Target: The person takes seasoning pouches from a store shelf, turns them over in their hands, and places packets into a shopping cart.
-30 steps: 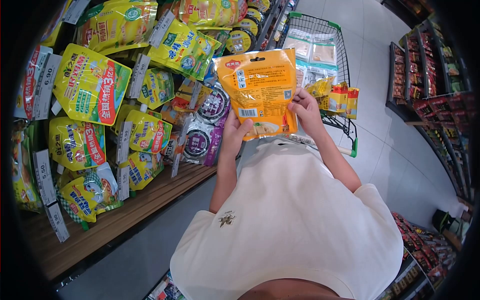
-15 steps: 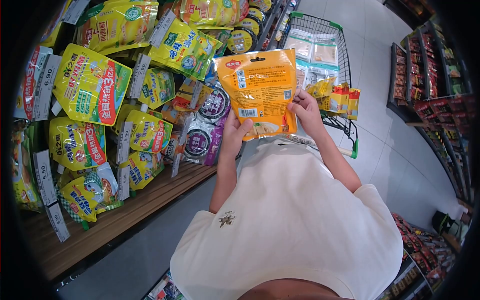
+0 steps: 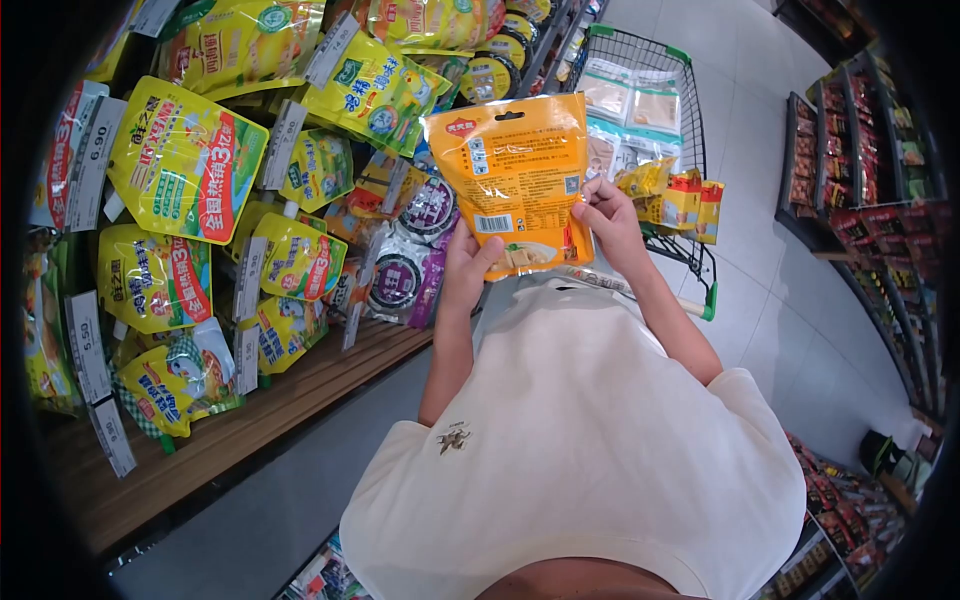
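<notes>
Left hand and right hand pinch an orange, rectangular, glossy plastic pouch. Slackened fingers, partly hidden behind, could drop it.

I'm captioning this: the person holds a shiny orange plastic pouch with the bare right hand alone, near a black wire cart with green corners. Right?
Not the right hand alone: the head view shows the left hand holding the orange pouch too, near the black cart.
</notes>
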The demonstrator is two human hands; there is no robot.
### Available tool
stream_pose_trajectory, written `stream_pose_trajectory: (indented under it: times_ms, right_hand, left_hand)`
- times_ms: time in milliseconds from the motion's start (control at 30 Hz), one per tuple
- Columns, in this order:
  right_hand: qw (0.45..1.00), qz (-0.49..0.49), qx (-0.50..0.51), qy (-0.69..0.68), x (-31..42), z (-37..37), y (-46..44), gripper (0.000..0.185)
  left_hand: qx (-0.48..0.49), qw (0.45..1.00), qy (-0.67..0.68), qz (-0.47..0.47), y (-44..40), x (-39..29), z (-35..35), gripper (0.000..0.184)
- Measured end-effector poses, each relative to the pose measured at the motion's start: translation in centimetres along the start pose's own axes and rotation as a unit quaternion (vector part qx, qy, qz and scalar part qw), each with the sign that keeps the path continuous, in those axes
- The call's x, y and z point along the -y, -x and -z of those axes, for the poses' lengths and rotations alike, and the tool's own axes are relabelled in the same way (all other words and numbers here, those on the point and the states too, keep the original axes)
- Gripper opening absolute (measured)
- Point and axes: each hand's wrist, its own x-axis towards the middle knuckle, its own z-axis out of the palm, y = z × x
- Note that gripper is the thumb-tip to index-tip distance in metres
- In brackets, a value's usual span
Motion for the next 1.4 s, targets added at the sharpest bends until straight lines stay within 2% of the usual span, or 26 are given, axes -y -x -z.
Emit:
stream_pose_trajectory:
  times_ms: [533,1033,1400]
  right_hand:
    - [1.000,-0.009,0.013,-0.018,0.1,-1.0,-0.3,0.011]
    - [1.000,-0.002,-0.004,-0.008,0.0,-1.4,-0.1,0.025]
    - [0.999,0.016,-0.034,0.019,0.4,-1.8,0.5,0.022]
  left_hand:
    - [-0.005,1.000,0.004,-0.020,0.5,-0.1,0.7,0.057]
    - [-0.016,1.000,0.009,-0.012,1.0,0.0,0.9,0.056]
    - [-0.013,1.000,0.000,-0.003,1.2,0.2,0.8,0.052]
